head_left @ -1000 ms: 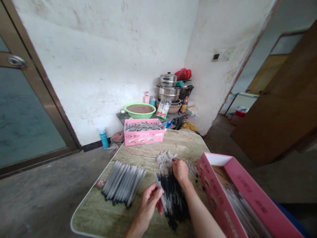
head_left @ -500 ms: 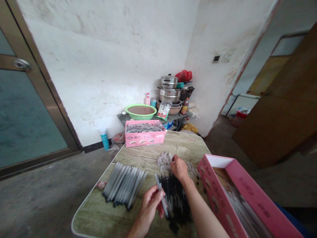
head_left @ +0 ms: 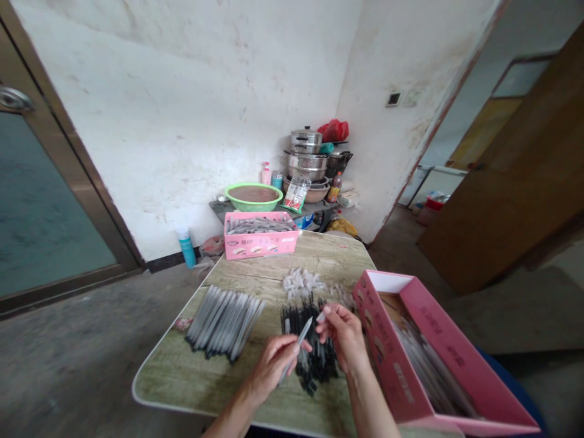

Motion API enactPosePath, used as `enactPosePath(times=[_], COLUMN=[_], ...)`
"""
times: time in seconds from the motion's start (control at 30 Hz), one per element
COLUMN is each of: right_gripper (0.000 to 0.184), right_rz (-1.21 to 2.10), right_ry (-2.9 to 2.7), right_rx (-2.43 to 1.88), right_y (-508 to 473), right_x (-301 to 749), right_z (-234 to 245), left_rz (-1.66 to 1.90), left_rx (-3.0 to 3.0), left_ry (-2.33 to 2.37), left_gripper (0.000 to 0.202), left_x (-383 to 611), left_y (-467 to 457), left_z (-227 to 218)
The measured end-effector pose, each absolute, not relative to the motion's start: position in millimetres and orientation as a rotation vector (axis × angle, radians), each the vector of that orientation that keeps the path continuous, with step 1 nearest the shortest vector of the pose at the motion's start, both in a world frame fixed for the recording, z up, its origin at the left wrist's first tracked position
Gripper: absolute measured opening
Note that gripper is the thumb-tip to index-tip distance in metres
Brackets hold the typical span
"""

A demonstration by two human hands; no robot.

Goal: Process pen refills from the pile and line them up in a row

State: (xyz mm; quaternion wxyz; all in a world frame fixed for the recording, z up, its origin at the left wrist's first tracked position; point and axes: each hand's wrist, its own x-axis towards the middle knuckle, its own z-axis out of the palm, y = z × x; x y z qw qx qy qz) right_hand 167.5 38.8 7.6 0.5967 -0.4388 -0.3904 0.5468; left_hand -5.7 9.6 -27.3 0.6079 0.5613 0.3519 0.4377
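My left hand (head_left: 272, 364) is closed round a grey pen (head_left: 295, 345) that slants up to the right. My right hand (head_left: 343, 331) pinches a small clear cap (head_left: 320, 317) close to the pen's upper tip. Both hands hover over a heap of black pen parts (head_left: 306, 340) on the wood-patterned table (head_left: 201, 383). A pile of clear caps (head_left: 301, 281) lies just beyond the heap. To the left lies a row of several grey pens (head_left: 224, 322).
A long pink box (head_left: 438, 340) with pens inside stands at my right. A smaller pink box (head_left: 261, 236) of pens sits at the table's far edge. Behind it are a green basin (head_left: 253, 197), stacked metal pots (head_left: 306, 157) and a white wall. A door is at left.
My right hand has drawn back from the pile of clear caps with a cap pinched in it and come up to the pen. My left hand has tilted the pen to the right.
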Motion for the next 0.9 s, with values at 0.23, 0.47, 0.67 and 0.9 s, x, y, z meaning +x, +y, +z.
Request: enactPosePath(times=[0.23, 0.47, 0.67, 0.9], right_gripper=[0.028, 0.030, 0.032, 0.025], right_rz=[1.108, 1.108, 0.998, 0.866], right_ry=[-0.938, -1.077, -1.194, -1.330], right_rx=[-1.082, -1.165, -1.262, -1.247], right_y=[33, 28, 25, 26], right_x=[163, 160, 156, 156], right_z=[8, 12, 14, 8], left_rz=[0.984, 0.987, 1.050, 1.077], left_rx=[1.340, 1.366, 1.333, 1.363], left_ry=[0.782, 0.783, 0.872, 0.945], left_gripper=[0.045, 0.043, 0.040, 0.043], left_x=[-3, -2, 0, -1], left_y=[10, 10, 12, 15], left_z=[-29, -32, -38, -41])
